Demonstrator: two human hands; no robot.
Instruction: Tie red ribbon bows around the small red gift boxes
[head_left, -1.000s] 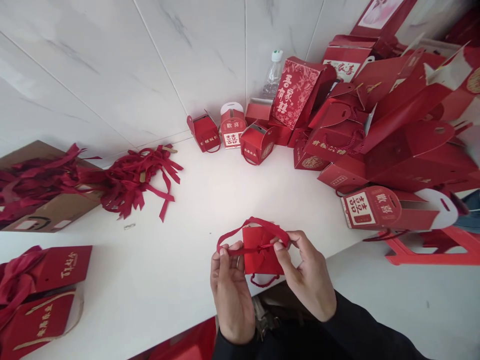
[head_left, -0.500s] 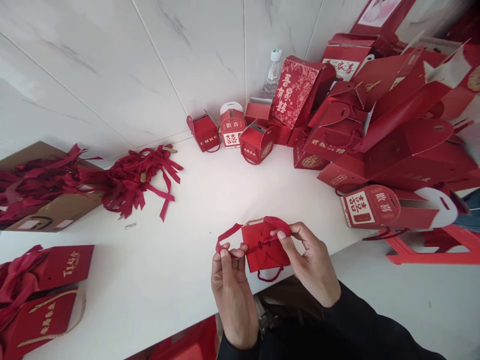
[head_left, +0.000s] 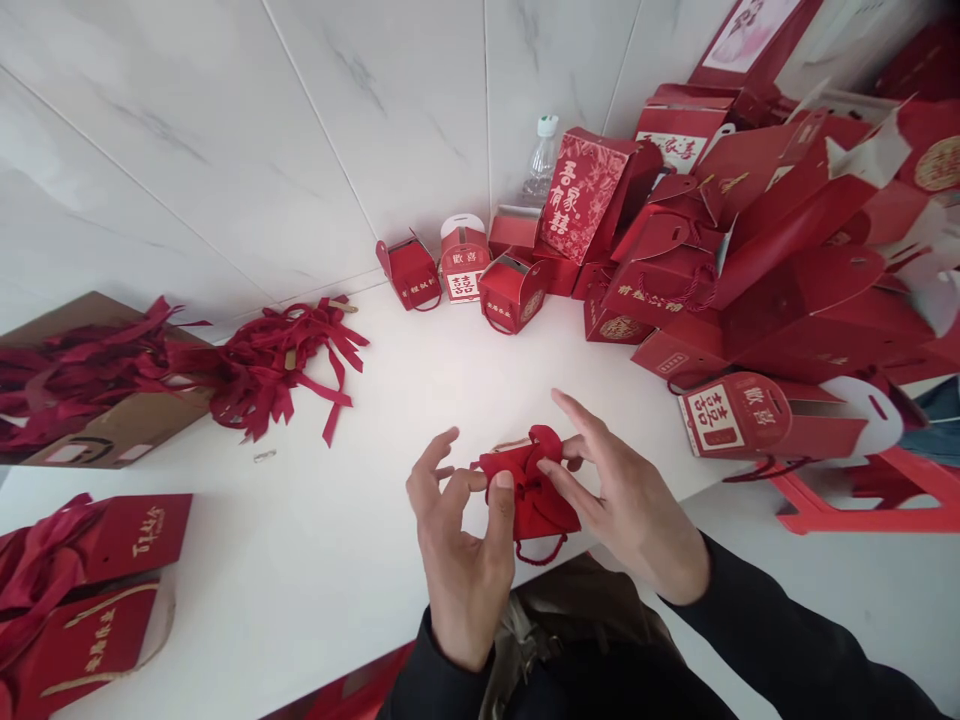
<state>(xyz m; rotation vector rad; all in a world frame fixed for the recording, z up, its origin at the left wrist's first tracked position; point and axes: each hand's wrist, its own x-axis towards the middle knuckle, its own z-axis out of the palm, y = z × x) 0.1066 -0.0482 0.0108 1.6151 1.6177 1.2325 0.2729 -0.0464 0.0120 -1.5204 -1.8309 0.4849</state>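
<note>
A small red gift box (head_left: 551, 515) with a twisted cord handle sits near the front edge of the white table. Red ribbon (head_left: 545, 440) lies in loops over its top, forming a bow shape. My left hand (head_left: 465, 545) is at the box's left side, thumb and index finger pinching the ribbon there, other fingers raised. On the right, my right hand (head_left: 634, 500) holds the upper ribbon loop between thumb and bent fingers, its index finger pointing out. The fingers partly cover the ribbon's middle.
A cardboard box (head_left: 161, 425) of red ribbons stands at left, with a ribbon pile (head_left: 274, 360) beside it. Finished-looking red boxes (head_left: 112, 625) are at front left. Many red boxes (head_left: 810, 300) heap at right, near a plastic bottle (head_left: 541, 160) and a red stool (head_left: 825, 500).
The long ribbon stretch at left has been drawn in to the box. My left hand has turned and moved its pinch closer to the knot; the right hand still holds its loop.
</note>
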